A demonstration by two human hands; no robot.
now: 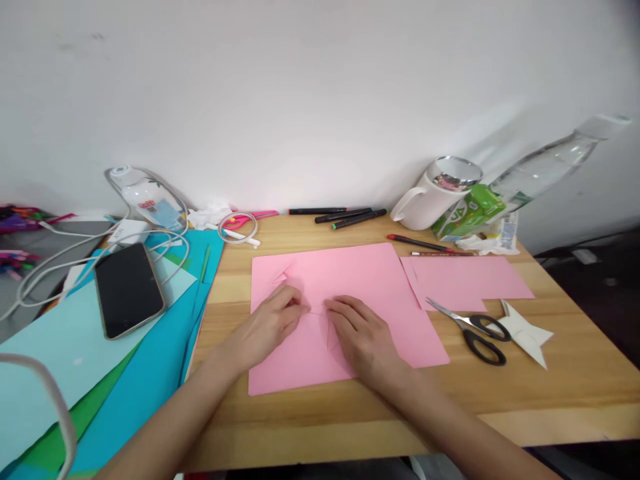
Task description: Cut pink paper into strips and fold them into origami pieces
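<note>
A large pink sheet lies on the wooden table in front of me. On it, smaller folded pink paper lies between and partly under my hands. My left hand has its fingers pinched on the left edge of this folded paper. The fingers of my right hand are pressed together on its right side, covering part of it. A small folded pink point sticks up just above my left hand. The pink colours blend, so the exact outline of the folded piece is hard to tell.
Scissors, a white paper shape and pink offcuts lie right. Markers, a mug, a green carton and a bottle are behind. Left are a phone, cables and coloured sheets.
</note>
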